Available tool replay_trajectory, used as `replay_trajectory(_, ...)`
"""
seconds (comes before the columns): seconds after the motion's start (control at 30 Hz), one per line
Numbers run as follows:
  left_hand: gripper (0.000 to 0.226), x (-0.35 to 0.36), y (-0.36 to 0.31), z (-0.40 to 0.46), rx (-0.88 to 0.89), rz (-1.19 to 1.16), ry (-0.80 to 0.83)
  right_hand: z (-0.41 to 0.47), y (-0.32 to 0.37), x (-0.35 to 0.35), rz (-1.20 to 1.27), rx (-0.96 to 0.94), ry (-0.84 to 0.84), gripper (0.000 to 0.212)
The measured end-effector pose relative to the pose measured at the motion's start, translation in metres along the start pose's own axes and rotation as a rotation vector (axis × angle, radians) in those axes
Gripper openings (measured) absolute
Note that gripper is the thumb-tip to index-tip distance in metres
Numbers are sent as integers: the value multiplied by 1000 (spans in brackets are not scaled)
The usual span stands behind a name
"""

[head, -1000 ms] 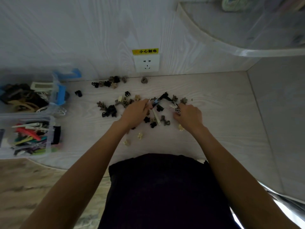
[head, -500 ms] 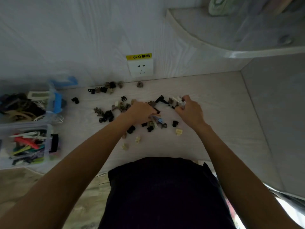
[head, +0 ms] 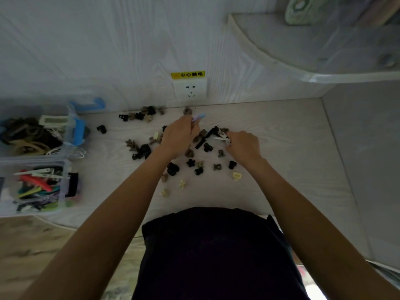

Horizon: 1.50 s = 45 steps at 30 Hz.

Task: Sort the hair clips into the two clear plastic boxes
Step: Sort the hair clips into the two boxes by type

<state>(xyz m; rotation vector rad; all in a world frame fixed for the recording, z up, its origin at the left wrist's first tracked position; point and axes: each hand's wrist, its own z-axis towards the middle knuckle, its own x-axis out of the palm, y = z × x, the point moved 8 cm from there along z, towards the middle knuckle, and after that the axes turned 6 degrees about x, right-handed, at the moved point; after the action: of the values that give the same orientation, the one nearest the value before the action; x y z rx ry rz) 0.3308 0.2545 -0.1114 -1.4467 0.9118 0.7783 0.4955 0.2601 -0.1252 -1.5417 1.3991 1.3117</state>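
Several small claw clips, black, brown and cream, lie scattered on the white table point(head: 281, 161). My left hand point(head: 179, 135) grips a light blue and lilac flat clip point(head: 198, 118) lifted above the pile. My right hand point(head: 243, 145) pinches a white patterned flat clip point(head: 221, 137) beside a long black clip point(head: 205, 138). Two clear plastic boxes stand at the left: the near box point(head: 32, 185) holds coloured flat clips, the far box point(head: 32, 135) holds dark and beige clips and has blue latches.
A wall socket point(head: 190, 90) with a yellow label sits on the back wall above the clips. A row of small clips point(head: 140, 114) lies along the wall. A curved shelf point(head: 313, 50) hangs at the upper right. A side wall bounds the table on the right.
My left hand has risen from the pile toward the back wall with a blue flat clip in it. My right hand has stayed at the pile's right with the white clip.
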Motion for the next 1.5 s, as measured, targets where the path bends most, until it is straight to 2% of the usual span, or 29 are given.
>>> replay_trajectory(0.1, 32, 10, -10, 17, 14, 72, 43, -8, -9, 7, 34, 31, 16, 19)
replay_trajectory(0.37, 47, 35, -30, 37, 104, 218, 228, -18, -43, 2, 156, 200, -5, 37)
replay_trajectory(0.5, 33, 40, -27, 27, 77, 327, 242, -22, -45, -3, 208, 215, -52, 31)
replay_trajectory(0.6, 37, 43, -22, 20, 31, 369, 257, -12, -30, -1, 137, 162, -42, 28)
replay_trajectory(0.77, 25, 44, -17, 23, -62, 313, 272, 4, -15, 6, 43, 116, 32, 32)
replay_trajectory(0.87, 29, 44, -17, 22, -50, 266, 283, 5, -13, 9, 73, 138, 55, 22)
replay_trajectory(0.97, 32, 40, -16, 18, -37, 249, 260, 0, -16, 14, 111, 153, 77, 20)
replay_trajectory(1.07, 30, 34, -12, 14, -58, 96, 213, -5, -24, 9, 233, 217, 42, 19)
replay_trajectory(1.17, 29, 19, -10, 7, -85, -169, 105, -13, -32, -4, 509, 267, -22, 19)
replay_trajectory(1.23, 34, 4, -10, -6, -104, -334, 34, -19, -31, -13, 656, 238, -44, 30)
replay_trajectory(1.37, 32, -18, 8, -45, -181, -584, -30, -32, -14, -17, 827, 199, 10, 35)
replay_trajectory(1.5, 34, -43, 51, -95, -279, -665, -122, -41, 35, -3, 943, 176, 153, 31)
